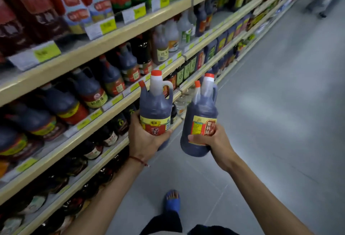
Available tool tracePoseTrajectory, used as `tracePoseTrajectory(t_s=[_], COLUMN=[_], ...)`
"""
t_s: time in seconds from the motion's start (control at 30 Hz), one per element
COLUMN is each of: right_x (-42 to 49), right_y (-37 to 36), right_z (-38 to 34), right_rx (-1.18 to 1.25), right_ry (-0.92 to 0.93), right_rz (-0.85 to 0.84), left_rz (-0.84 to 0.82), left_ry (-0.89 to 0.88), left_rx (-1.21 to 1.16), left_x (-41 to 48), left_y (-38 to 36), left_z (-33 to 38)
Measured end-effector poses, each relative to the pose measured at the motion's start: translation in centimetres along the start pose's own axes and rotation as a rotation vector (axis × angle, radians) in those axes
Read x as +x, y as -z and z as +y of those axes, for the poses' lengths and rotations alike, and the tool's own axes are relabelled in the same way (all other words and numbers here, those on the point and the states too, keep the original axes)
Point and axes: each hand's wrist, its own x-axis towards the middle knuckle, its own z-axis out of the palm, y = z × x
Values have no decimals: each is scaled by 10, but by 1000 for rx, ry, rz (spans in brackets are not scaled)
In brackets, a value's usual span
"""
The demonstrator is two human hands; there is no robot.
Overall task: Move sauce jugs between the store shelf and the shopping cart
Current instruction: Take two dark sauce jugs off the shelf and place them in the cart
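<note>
- Store shelf (112,41) — several beige tiers run along the left of the aisle into the distance, stocked with dark bottles and jugs; yellow-and-white price tags (47,51) line the front edges.
- Floor (280,122) — pale grey tiles, filling the right side of the view.
- Shelved jugs (85,89) — a row of dark, handled jugs with red-and-yellow labels, on the tier at the level of the hands.
- Left sauce jug (155,107) — dark liquid, orange-red cap, red-and-yellow label; held upright in the air just in front of the shelf edge.
- Right sauce jug (201,107) — same kind, tilted slightly, held over the aisle floor beside the first, not touching it.
- Left hand (143,137) — wrapped round the lower body of the left sauce jug, gripping from below and behind.
- Right hand (216,139) — clamped on the lower body of the right sauce jug, thumb across the label.
- Blue sandal (172,203) — on one foot, on the floor below the hands.
- Red cord (138,159) — around the left wrist.
</note>
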Motion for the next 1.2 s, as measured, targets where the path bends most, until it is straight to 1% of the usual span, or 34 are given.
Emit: tracePoseTrajectory(t_s=[0.23,0.37,0.53,0.63,0.77,0.97,1.07,1.2], right_x=[87,144,215,249,304,399,457,537], right_y=[90,157,253,306,366,419,438,455], right_z=[-41,-55,-81,-101,-123,-149,-160,-180], right_rx=[-6,23,-42,-74,-113,-142,-177,-261], right_ry=[25,31,44,38,39,73,71,98], right_rz=[103,138,67,-2,-53,-80,-92,-157], left_rz=[-116,-136,-82,-32,23,108,124,145], left_ry=[-45,-83,-60,-16,41,93,101,109], left_rx=[60,110,131,132,97,87,120,112], left_x=[88,128,161,174,196,251,292,359], left_y=[-116,-193,-299,-357,-424,-490,-519,-562], left_z=[48,68,101,122,142,153,152,151])
